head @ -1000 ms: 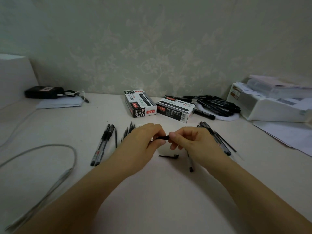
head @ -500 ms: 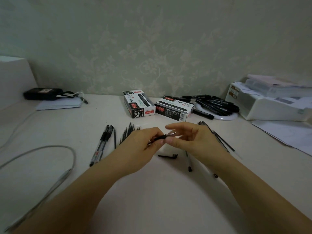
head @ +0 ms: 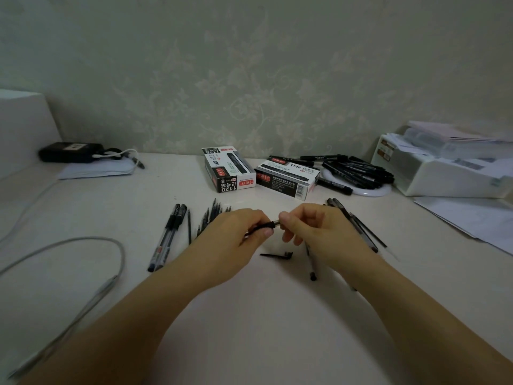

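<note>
Two clear plastic pens point(head: 169, 234) lie on the pale surface point(head: 263, 315), left of the left hand point(head: 236, 237). A small black plastic clip point(head: 277, 255) lies just before the right hand point(head: 319, 232). Two black-and-white cardboard boxes point(head: 287, 179) sit behind both hands.

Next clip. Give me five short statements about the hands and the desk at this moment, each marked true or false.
1. The left hand and the right hand both hold one black pen part between them. True.
2. A small black clip lies on the desk just nearer than the hands, untouched. True.
3. The pen boxes behind the hands are stacked one on the other. False: they lie side by side.
4. The grey cable loops on the desk's right side. False: it lies on the left.
5. The two pens left of the hands stand upright. False: they lie flat on the desk.
</note>
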Action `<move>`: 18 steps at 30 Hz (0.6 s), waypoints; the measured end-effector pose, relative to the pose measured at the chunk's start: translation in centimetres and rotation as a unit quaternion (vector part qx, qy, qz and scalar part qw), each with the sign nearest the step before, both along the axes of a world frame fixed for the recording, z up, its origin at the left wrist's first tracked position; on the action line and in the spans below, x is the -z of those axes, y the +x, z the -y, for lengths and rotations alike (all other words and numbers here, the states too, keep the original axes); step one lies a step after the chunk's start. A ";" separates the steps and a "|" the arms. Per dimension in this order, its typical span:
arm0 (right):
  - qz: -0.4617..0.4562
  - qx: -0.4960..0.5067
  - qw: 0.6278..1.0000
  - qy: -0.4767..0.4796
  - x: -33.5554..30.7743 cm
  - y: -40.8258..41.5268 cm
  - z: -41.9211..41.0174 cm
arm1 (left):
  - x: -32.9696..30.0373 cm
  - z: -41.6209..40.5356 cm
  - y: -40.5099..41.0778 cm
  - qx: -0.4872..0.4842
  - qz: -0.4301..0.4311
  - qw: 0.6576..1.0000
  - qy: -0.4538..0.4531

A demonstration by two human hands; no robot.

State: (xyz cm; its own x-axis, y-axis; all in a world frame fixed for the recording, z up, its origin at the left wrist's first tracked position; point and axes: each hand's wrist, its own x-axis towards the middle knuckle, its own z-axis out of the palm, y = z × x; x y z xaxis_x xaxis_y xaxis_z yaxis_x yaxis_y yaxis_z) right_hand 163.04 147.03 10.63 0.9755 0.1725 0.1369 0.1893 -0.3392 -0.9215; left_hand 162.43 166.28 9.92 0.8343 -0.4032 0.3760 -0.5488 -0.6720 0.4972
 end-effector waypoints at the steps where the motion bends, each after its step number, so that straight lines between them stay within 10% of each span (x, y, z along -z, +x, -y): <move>1: -0.003 -0.006 1.000 0.008 0.0 0.1 0.1 | 0.0 0.0 0.0 -0.001 0.000 1.000 0.000; 18: -0.022 0.039 0.995 0.087 -0.2 0.6 0.8 | 0.1 0.0 0.0 -0.011 -0.027 0.998 -0.050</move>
